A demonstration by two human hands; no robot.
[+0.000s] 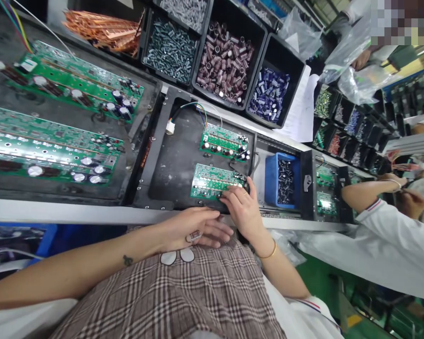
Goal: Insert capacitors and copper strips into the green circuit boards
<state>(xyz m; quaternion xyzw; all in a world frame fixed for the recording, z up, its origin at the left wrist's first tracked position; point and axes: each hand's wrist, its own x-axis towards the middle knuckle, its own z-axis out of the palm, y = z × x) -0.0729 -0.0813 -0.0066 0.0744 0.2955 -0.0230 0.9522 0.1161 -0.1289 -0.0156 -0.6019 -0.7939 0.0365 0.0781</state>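
Note:
My left hand (197,230) hovers in front of the tray's near edge, palm turned inward. A small brown cylindrical capacitor (194,236) rests in it, and the fingers curl loosely forward. My right hand (243,203) is at the lower right end of the nearer green circuit board (212,178), fingertips pressed together on its components. Whatever those fingertips grip is hidden. Farther back on the same black tray (173,165) lies a second green circuit board (226,143) with upright capacitors and a wire lead ending in a white connector (170,127).
Behind the tray stand black bins of brown capacitors (226,61), blue capacitors (270,96) and dark small parts (171,49). A blue box (270,181) sits right of the tray. Another tray with populated boards (74,89) is left. A co-worker's arm (369,190) reaches in at right.

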